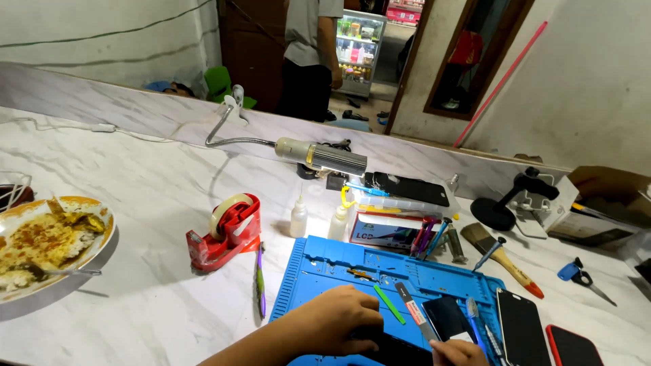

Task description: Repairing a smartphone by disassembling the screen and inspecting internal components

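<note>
My left hand [337, 321] lies curled over a dark phone-like device [393, 352] at the near edge of a blue work mat [325, 268]. Only the knuckles of my right hand [458, 352] show at the bottom edge; its fingers pinch the near end of a thin flat metal tool [415, 310] that slants up across the mat. A green stick [388, 303] lies just beyond my left hand, and a dark square part [447, 317] rests right of the tool.
A red tape dispenser [227, 234], a purple tool [260, 281], two small bottles [298, 218], a gooseneck lamp [319, 157], a paintbrush [500, 257], two phones [522, 329] and scissors [582, 278] surround the mat. A plate of food [47, 244] sits at left. A person [310, 54] stands beyond the counter.
</note>
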